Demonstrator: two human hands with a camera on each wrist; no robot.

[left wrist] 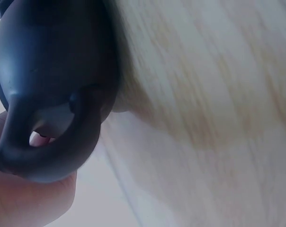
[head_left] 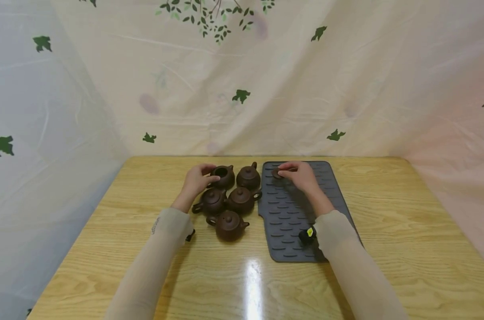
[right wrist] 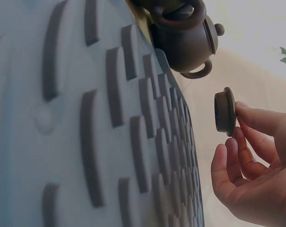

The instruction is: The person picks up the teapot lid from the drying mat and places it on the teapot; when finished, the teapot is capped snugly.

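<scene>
At the back left of the group, a dark brown teapot stands without its lid, its round opening showing. My left hand holds it from the left, thumb near the rim and fingers on the far side. Over the grey mat, my right hand pinches a small round lid between thumb and fingertips; in the right wrist view the lid is clear of the mat. A lidded teapot fills much of the left wrist view and partly hides the left hand.
Lidded teapots crowd together: one at the back, two in the middle row, one in front. The grey ridged mat lies to their right on the wooden table. A patterned curtain hangs behind.
</scene>
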